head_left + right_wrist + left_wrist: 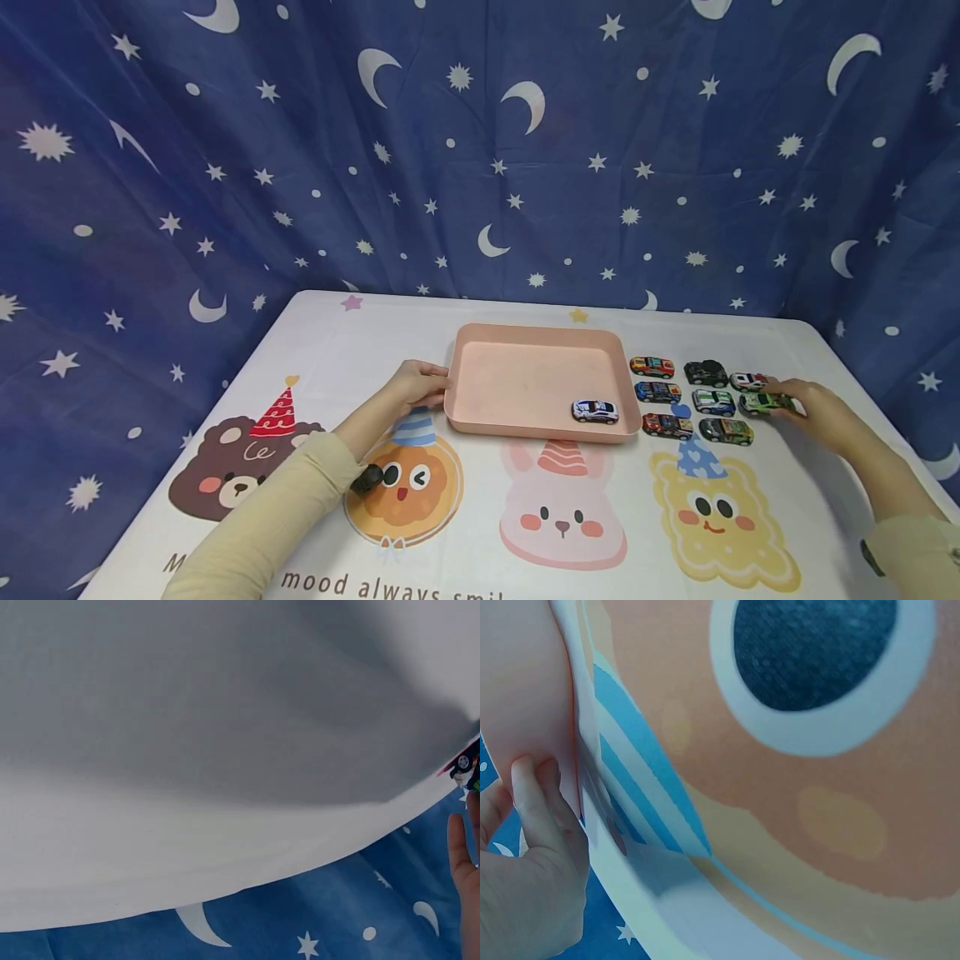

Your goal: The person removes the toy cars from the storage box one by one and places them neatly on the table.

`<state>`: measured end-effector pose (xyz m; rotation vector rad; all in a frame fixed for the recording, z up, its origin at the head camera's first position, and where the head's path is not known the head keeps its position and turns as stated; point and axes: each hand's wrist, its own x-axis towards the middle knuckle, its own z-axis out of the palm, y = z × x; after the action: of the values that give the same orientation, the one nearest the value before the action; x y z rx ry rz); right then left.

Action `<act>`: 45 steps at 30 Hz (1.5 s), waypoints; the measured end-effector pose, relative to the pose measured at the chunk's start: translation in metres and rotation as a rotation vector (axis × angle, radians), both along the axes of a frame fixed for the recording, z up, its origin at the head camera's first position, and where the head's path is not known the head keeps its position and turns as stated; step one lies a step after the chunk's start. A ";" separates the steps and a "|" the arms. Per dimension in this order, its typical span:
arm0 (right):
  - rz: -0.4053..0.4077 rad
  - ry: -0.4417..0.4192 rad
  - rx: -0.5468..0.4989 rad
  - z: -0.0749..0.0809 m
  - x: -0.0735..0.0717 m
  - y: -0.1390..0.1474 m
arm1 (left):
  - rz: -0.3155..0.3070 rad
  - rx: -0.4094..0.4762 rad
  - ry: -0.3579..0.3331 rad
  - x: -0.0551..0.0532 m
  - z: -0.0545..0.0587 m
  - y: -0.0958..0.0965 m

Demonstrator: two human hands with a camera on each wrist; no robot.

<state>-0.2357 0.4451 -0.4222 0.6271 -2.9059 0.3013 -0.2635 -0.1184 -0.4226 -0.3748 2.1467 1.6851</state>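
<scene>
In the head view, a shallow pink tray (525, 432) stands mid-table with a white toy car (595, 412) in its front right corner. My left hand (411, 385) holds the tray's left side; the left wrist view shows fingertips (526, 766) against its wall. Far right, my right hand (817, 412) has its fingers around a green toy car (761, 403), partly covering it. Right behind that lies a white and red toy car (748, 381), close to the fingertips. At its right edge, the right wrist view catches only part of my hand (466, 877) and some car.
Between tray and right hand sit several more toy cars in rows, among them a red and yellow one (652, 367), a black one (706, 372) and a blue one (657, 392). The white table cover (360, 350) has printed cartoon faces; a blue starry curtain (420, 200) hangs behind.
</scene>
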 end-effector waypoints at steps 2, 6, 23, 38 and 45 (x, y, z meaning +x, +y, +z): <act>-0.015 -0.029 -0.006 0.000 0.000 0.002 | -0.003 0.005 0.001 0.000 0.000 0.000; -0.018 -0.059 0.002 -0.002 -0.002 0.002 | -0.008 0.012 0.004 0.000 0.001 0.000; -0.052 -0.155 0.107 -0.004 -0.006 -0.004 | -0.001 0.036 0.008 0.000 -0.001 -0.001; -0.083 -0.139 -0.040 -0.005 -0.001 -0.007 | 0.008 0.039 0.008 0.001 0.002 -0.001; -0.086 -0.064 -0.107 -0.008 0.002 -0.014 | 0.012 0.051 0.012 0.000 0.000 -0.001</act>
<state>-0.2338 0.4313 -0.4298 0.4837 -2.9436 0.4698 -0.2638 -0.1195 -0.4229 -0.3649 2.1093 1.7494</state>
